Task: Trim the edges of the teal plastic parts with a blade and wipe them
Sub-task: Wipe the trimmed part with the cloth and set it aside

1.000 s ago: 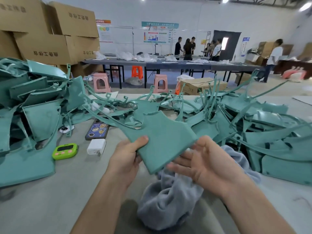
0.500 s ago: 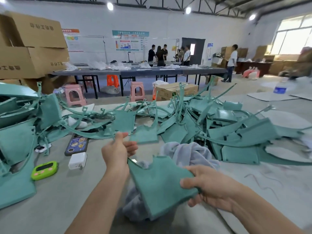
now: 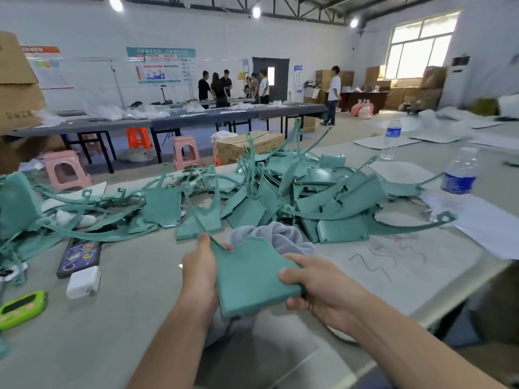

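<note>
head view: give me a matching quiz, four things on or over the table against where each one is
Things:
1 teal part
2 grey cloth
3 green timer
4 white charger

Places:
a right next to the phone
b far left of the picture, on the table
c gripped by the left hand and right hand
d bunched under the held part

Pairs: 1-c, 2-d, 3-b, 4-a

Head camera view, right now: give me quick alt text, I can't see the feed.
A person's left hand and right hand grip a flat teal plastic part by opposite edges over a crumpled grey cloth on a table. Behind lies a pile of teal parts; a phone, white charger and green timer sit to the left.
</note>
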